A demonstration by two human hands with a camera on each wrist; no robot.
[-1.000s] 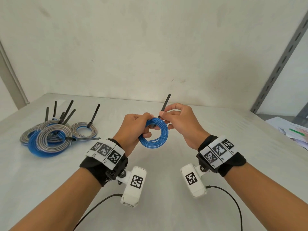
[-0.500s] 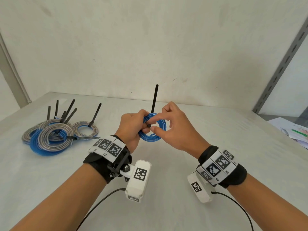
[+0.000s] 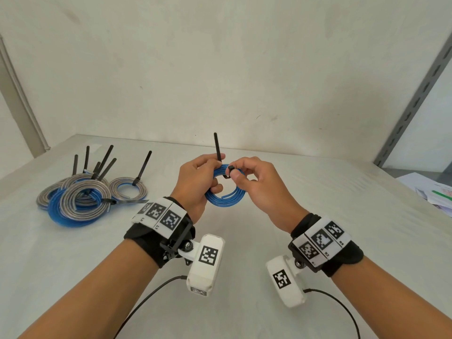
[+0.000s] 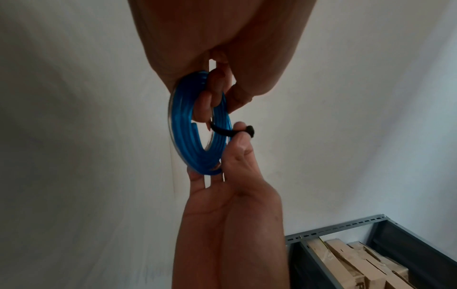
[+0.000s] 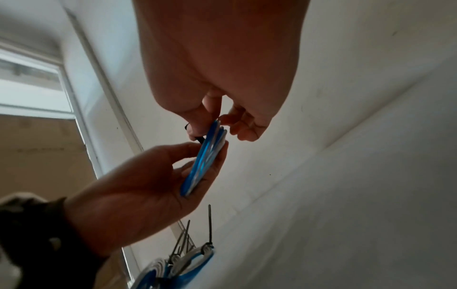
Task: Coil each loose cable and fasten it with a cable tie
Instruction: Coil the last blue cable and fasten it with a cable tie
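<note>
While both forearms reach out over the table (image 3: 244, 321), the left hand (image 3: 195, 182) holds a coiled blue cable (image 3: 223, 203) up above it, fingers curled through the ring, thumb against the black cable tie (image 3: 218, 149) whose tail stands upright. Beside it, the right hand (image 3: 259, 187) pinches the tie's head between thumb and forefinger at the coil's top. Farther left on the table lies a pile of tied coils (image 3: 83, 196), grey and blue, tie tails pointing up
</note>
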